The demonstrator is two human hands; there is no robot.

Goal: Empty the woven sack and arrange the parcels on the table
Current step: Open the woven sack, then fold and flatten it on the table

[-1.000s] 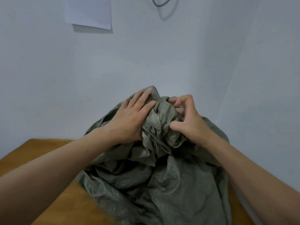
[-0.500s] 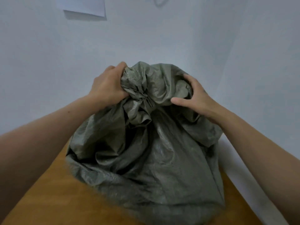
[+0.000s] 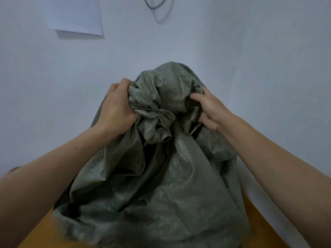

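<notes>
A large grey-green woven sack (image 3: 161, 190) stands bulging on the wooden table (image 3: 41, 233), its bunched top raised in front of me. My left hand (image 3: 116, 110) grips the gathered fabric on the left of the top. On the right side my right hand (image 3: 209, 109) holds a fold of the sack with curled fingers. The sack's mouth faces down toward the table. No parcels show; whatever is inside is hidden by the fabric.
White walls meet in a corner right behind the sack. A sheet of paper (image 3: 77, 17) hangs on the wall at upper left and a grey cable loop (image 3: 155, 6) at top centre. Bare table wood shows at lower left and at lower right (image 3: 258, 222).
Both hands have lifted the sack's bunched top higher off the table and shifted from lying over the fabric to gripping it on either side. The sack's body now hangs taller.
</notes>
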